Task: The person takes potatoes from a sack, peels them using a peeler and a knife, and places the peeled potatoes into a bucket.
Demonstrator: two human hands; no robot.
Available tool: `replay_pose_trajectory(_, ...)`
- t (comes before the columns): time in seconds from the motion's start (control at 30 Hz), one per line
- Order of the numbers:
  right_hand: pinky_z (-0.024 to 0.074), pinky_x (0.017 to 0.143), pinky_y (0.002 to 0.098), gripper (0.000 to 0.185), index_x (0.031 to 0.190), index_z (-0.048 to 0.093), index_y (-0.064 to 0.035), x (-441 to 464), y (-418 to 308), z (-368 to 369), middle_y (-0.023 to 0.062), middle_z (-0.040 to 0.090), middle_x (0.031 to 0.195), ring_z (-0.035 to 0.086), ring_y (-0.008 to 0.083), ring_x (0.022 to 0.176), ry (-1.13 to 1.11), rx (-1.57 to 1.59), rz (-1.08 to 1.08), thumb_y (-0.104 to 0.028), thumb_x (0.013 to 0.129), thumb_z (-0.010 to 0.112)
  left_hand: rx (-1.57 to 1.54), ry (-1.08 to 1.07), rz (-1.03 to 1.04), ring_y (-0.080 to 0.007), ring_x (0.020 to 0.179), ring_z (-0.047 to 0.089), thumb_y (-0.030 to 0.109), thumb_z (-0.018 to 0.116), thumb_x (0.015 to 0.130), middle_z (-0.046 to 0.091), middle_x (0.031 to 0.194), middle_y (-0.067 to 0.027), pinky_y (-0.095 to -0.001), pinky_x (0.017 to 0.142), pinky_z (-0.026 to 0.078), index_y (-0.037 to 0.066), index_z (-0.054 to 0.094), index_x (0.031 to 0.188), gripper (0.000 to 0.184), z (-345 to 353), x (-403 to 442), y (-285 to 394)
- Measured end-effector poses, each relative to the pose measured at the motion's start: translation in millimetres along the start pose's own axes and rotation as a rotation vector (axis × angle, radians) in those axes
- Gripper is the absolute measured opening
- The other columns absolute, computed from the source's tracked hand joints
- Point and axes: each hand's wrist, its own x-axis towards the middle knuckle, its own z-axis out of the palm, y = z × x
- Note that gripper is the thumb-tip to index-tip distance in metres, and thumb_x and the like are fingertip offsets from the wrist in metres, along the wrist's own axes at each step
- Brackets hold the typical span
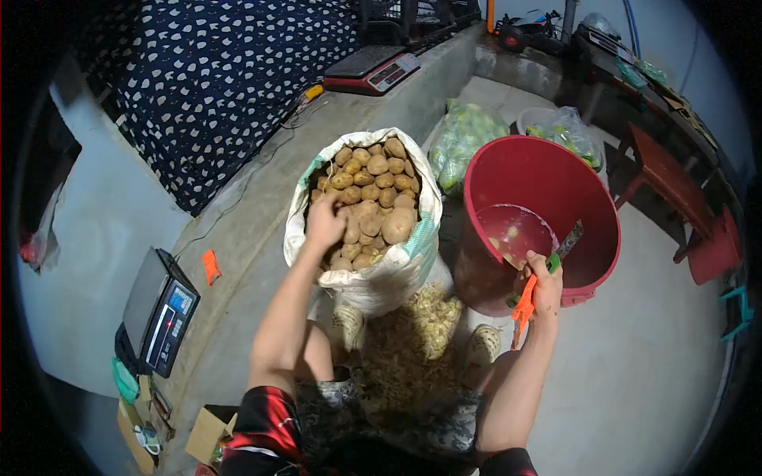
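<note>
A white woven sack [432,198] full of brown potatoes [373,186] stands open before me. My left hand [325,226] reaches over its near-left rim and touches the potatoes, fingers bent and apart. My right hand [546,287] is closed at the near rim of a large red bucket [587,198]. In it are a knife [570,238] with a green handle and a flat orange tool [524,305] pointing down, its exact kind unclear. Cloudy liquid [520,230] with a few pale pieces lies at the bottom of the bucket.
Peelings [425,325] cover the floor between my shoes. Bags of green vegetables [468,143] stand behind the bucket. A red stool [663,170] is at the right. One scale [171,317] sits at the left, another [373,70] on the ledge, near an orange piece [210,267].
</note>
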Motion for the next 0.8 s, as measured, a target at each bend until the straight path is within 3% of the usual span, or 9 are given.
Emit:
replay_pose_trajectory(0.03,0.0325,0.049,0.0258,0.026,0.066,0.053,-0.009,1,2,0,-0.0033,0.048,0.06,0.043,0.0082,0.051,-0.005,-0.015,0.004,-0.016,0.087,0.065,0.097,-0.114,-0.02,-0.0442,0.097,0.057,0.012,0.063,0.074,0.062,0.099,-0.0267,-0.0451,0.087,0.047,-0.002,0.063,0.106,0.035,-8,-1,-29)
replay_pose_trajectory(0.1,0.0332,0.05,0.0256,0.024,0.067,0.055,-0.0084,3,7,3,-0.0036,0.048,0.061,0.044,0.0081,0.052,-0.01,-0.031,0.01,-0.016,0.087,0.065,0.241,-0.37,-0.059,-0.0439,0.099,0.057,0.015,0.066,0.074,0.062,0.1,-0.0277,-0.0464,0.089,0.047,-0.002,0.063,0.106,0.036,-31,-12,-56)
replay_pose_trajectory(0.17,0.0345,0.054,0.026,0.021,0.069,0.057,-0.008,5,11,6,-0.004,0.051,0.064,0.045,0.0079,0.057,0.045,-0.075,0.017,-0.017,0.087,0.065,0.35,-0.443,-0.162,-0.0418,0.104,0.057,0.02,0.067,0.075,0.063,0.102,-0.0272,-0.046,0.092,0.046,0.0,0.064,0.106,0.037,-40,-25,-80)
replay_pose_trajectory(0.27,0.0347,0.056,0.0261,0.019,0.071,0.059,-0.0079,3,9,12,-0.0047,0.052,0.067,0.045,0.0076,0.06,0.051,-0.106,0.035,-0.017,0.086,0.066,0.528,-0.583,-0.157,-0.0394,0.108,0.055,0.025,0.067,0.075,0.065,0.105,-0.0256,-0.0448,0.094,0.046,0.001,0.065,0.106,0.04,-59,-37,-65)
replay_pose_trajectory(0.4,0.0341,0.056,0.027,0.018,0.071,0.059,-0.0082,7,19,12,-0.0054,0.051,0.067,0.044,0.0075,0.059,0.075,-0.119,0.014,-0.017,0.086,0.066,0.461,-0.567,-0.234,-0.0383,0.11,0.054,0.034,0.07,0.075,0.066,0.107,-0.0228,-0.0438,0.095,0.045,0.001,0.066,0.106,0.046,-47,-42,-80)
replay_pose_trajectory(0.47,0.0334,0.056,0.0268,0.018,0.072,0.06,-0.0073,7,19,9,-0.0061,0.051,0.067,0.044,0.0071,0.059,0.029,-0.163,0.04,-0.017,0.086,0.066,0.467,-0.551,-0.281,-0.0397,0.105,0.057,0.043,0.076,0.069,0.067,0.104,-0.0237,-0.0435,0.093,0.046,0.003,0.066,0.112,0.059,-39,-39,-85)
replay_pose_trajectory(0.57,0.033,0.056,0.0266,0.018,0.071,0.061,-0.0072,3,16,15,-0.0062,0.051,0.066,0.043,0.0067,0.059,0.023,-0.167,-0.002,-0.016,0.086,0.066,0.338,-0.56,-0.374,-0.0386,0.11,0.053,0.043,0.075,0.071,0.067,0.109,-0.0187,-0.0422,0.096,0.043,0.006,0.063,0.115,0.059,-37,-36,-84)
replay_pose_trajectory(0.73,0.0329,0.055,0.0268,0.019,0.07,0.06,-0.0077,1,18,20,-0.0062,0.051,0.066,0.043,0.0066,0.059,0.02,-0.157,0.006,-0.015,0.086,0.065,0.261,-0.372,-0.363,-0.0432,0.104,0.06,0.021,0.077,0.061,0.065,0.109,-0.0228,-0.0457,0.091,0.048,0.006,0.064,0.109,0.051,-29,-39,-92)
replay_pose_trajectory(0.8,0.0326,0.055,0.0271,0.021,0.068,0.059,-0.0083,-2,14,23,-0.0065,0.049,0.065,0.043,0.0066,0.058,0.023,-0.176,0.008,-0.015,0.086,0.065,0.215,-0.313,-0.344,-0.0436,0.104,0.06,0.019,0.075,0.062,0.065,0.108,-0.0248,-0.0458,0.091,0.048,0.006,0.065,0.108,0.049,-34,-40,-85)
